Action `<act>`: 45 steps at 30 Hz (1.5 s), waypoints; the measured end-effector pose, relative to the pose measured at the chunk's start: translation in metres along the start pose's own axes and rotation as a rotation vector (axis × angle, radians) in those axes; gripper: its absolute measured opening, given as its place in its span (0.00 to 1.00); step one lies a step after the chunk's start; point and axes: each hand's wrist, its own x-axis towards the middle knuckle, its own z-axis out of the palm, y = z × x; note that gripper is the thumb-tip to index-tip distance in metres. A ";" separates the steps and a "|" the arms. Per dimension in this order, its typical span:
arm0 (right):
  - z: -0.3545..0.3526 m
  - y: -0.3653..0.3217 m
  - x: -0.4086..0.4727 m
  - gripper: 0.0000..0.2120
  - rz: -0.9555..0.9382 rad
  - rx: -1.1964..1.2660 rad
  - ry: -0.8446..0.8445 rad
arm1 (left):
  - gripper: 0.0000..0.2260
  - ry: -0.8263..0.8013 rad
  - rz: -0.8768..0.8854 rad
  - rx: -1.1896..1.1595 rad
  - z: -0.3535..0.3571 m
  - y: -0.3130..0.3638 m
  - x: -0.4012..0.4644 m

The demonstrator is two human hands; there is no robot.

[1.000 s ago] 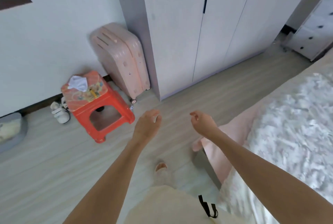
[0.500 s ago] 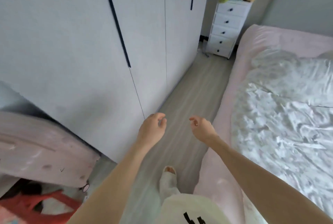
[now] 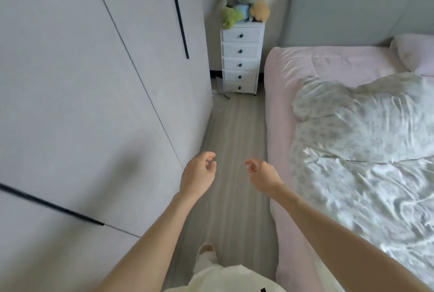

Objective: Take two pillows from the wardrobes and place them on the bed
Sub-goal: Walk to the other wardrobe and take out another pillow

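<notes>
We walk the aisle between the pale grey flat-fronted wardrobes (image 3: 89,94) and the pink-sheeted bed (image 3: 288,75) — left hand (image 3: 197,175) and right hand (image 3: 263,175) loosely curled, empty. No pillows from inside show yet — doors shut. Best to hook a dark vertical handle (image 3: 178,10) first.

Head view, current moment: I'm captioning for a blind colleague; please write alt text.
Two empty hands, left and right, hang loosely curled over a narrow floor aisle between closed wardrobes and a bed with a rumpled duvet. Ahead, stuffed toys top a white drawer chest.
</notes>
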 end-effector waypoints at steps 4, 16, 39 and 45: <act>-0.023 -0.012 0.097 0.16 0.036 0.007 0.023 | 0.10 -0.026 0.056 0.008 0.012 0.010 0.112; -0.149 -0.131 0.382 0.15 -0.123 -0.017 0.099 | 0.09 0.222 0.056 -0.012 -0.050 0.081 0.447; -0.230 -0.391 0.698 0.31 -1.825 -0.174 0.174 | 0.10 1.387 -0.583 0.366 -0.133 0.166 0.650; -0.232 -0.389 0.708 0.35 -1.852 -0.274 0.160 | 0.09 1.412 -0.608 0.476 -0.132 0.174 0.661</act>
